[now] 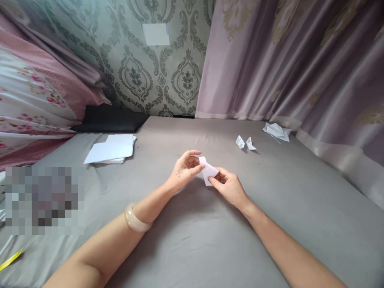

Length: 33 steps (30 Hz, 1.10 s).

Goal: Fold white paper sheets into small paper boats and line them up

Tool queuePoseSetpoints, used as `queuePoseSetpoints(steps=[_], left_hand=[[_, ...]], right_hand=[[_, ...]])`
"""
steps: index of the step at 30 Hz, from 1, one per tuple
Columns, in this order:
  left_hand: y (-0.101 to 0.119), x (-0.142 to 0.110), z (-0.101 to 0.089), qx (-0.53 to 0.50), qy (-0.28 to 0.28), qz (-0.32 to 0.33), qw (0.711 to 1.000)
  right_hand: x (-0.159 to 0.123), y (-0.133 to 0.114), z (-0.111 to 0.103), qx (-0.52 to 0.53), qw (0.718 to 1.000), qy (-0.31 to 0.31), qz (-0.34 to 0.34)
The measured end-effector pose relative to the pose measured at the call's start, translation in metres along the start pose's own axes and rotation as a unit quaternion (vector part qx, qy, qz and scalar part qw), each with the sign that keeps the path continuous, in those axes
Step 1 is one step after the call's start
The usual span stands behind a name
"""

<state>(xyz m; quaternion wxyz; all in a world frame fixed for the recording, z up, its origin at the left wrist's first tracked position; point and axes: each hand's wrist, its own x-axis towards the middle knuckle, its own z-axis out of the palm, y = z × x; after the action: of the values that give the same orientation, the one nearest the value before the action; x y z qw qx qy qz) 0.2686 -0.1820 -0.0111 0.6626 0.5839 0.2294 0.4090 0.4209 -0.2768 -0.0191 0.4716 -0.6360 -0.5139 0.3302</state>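
Note:
Between my two hands is a small folded piece of pale paper, held above the grey sheet. My left hand pinches its upper left edge between thumb and fingers. On the right side, my right hand grips the paper's lower corner, thumb in front and the other fingers partly hidden behind. Beyond my right hand, two small folded paper boats stand side by side on the sheet.
A stack of white paper lies at the left, before a black flat item. Several crumpled or folded papers rest at the far right near the curtain. A yellow strip is at the lower left, below a blurred patch.

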Motion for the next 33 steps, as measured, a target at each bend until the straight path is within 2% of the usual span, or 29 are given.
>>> queuePoseSetpoints(steps=[2,6,11,13,17,22,33], left_hand=[[0.001,-0.002,0.003,-0.04,0.01,-0.029,0.999],[0.0,-0.004,0.006,-0.049,0.028,-0.054,0.997],[0.003,-0.006,0.011,-0.046,0.055,-0.053,0.996],[0.004,-0.008,0.013,-0.032,0.054,-0.05,0.997],[0.005,-0.012,0.017,-0.018,0.029,-0.05,0.998],[0.005,-0.014,0.021,-0.074,0.004,-0.074,0.994],[0.006,-0.015,0.019,-0.058,-0.038,-0.066,0.995]], right_hand=[[-0.004,-0.004,0.003,0.003,1.0,0.001,0.008],[-0.009,-0.008,0.008,-0.033,0.999,0.037,-0.015],[-0.013,-0.01,0.006,-0.102,0.969,0.17,-0.146],[-0.015,-0.011,0.005,-0.114,0.956,0.192,-0.188],[-0.019,-0.015,0.007,-0.145,0.948,0.189,-0.211],[-0.021,-0.018,0.008,-0.123,0.95,0.184,-0.218],[-0.019,-0.02,0.003,-0.073,0.963,0.187,-0.181]])
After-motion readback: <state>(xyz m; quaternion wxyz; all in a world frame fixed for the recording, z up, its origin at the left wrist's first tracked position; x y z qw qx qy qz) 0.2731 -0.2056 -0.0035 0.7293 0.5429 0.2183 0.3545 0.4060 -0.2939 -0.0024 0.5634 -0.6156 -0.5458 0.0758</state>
